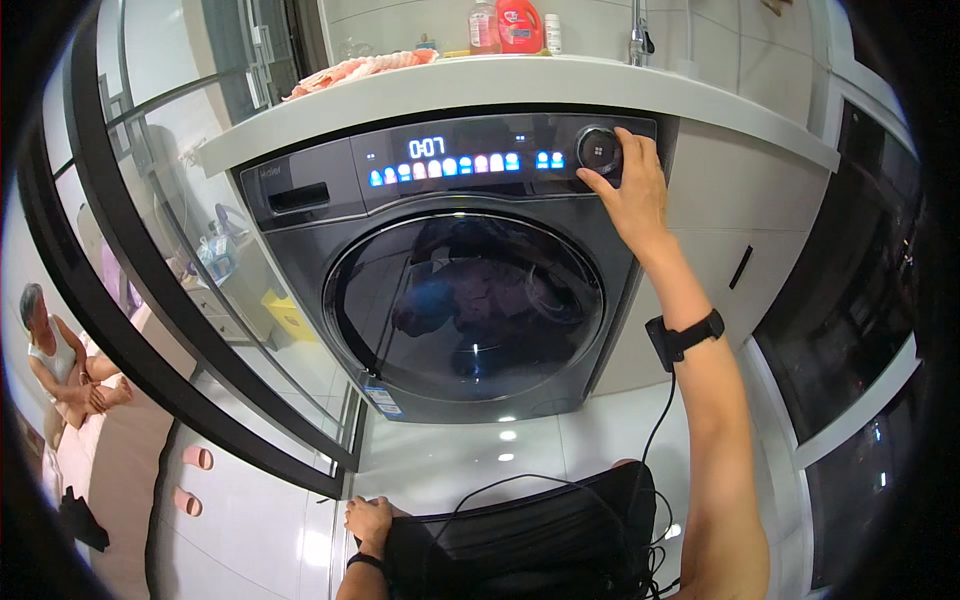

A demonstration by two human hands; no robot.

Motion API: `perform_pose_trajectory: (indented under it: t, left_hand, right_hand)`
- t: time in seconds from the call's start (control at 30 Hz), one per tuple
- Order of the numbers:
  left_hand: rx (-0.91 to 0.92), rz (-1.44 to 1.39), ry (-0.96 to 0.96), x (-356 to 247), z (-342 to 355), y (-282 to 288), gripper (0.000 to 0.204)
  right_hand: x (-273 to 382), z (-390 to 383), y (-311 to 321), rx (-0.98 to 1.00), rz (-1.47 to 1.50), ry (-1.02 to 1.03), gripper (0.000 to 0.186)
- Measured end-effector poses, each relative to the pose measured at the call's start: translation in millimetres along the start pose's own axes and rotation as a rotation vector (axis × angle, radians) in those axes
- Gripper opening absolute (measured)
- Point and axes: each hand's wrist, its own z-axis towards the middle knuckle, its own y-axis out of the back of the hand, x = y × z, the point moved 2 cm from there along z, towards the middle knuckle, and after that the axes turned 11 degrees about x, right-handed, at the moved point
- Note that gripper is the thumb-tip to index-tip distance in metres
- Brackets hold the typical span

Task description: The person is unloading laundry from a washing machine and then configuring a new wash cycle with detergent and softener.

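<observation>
A dark grey front-loading washing machine (590, 330) stands before me under a pale countertop. Its control panel has a lit display (426, 148) and a row of glowing icons. At the panel's right end, the thumb and fingers of my right hand (635, 190) grip the round dial (598, 151) from its right side. Behind the closed round glass door (470, 310), dark laundry shows dimly. My left hand (369, 522) rests at the knee of my black trousers (510, 540), with no object visible in it and its fingers loosely bent.
On the countertop (560, 85) lie a pink cloth (365, 70), a red bottle (519, 27) and a clear bottle (484, 27), near a tap (641, 45). A black-framed glass partition (200, 375) stands left. Beyond it a person (65, 360) sits on a bed. A cable (655, 430) hangs from my right wrist.
</observation>
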Motion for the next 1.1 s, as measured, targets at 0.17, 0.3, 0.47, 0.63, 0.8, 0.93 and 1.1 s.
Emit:
perform_pose_trajectory:
  t: [0.17, 0.3, 0.47, 0.63, 0.8, 0.93, 1.1]
  left_hand:
    - [0.01, 0.002, 0.011, 1, 1, -2, 0.05]
    - [0.011, -0.022, 0.015, 1, 2, -1, 0.05]
    - [-0.002, 0.016, 0.002, -2, 0, -2, 0.05]
    - [-0.001, 0.041, -0.007, -3, 1, -3, 0.05]
    - [0.012, 0.013, -0.014, -6, -2, -1, 0.05]
    - [0.01, 0.015, -0.014, -7, -1, -3, 0.05]
    - [0.007, 0.011, -0.009, -6, -2, -2, 0.049]
  right_hand:
    - [5, 3, -4, -0.001, -0.102, -0.015, 0.061]
    - [8, 5, -4, -0.005, -0.178, -0.01, 0.059]
    - [11, 7, -4, -0.011, -0.25, -0.052, 0.056]
    - [10, 7, -7, -0.03, -0.243, -0.038, 0.054]
    - [12, 9, -6, -0.019, -0.241, -0.031, 0.052]
    - [11, 9, -4, -0.023, -0.249, 0.0, 0.051]
    - [14, 8, -1, -0.01, -0.267, 0.07, 0.055]
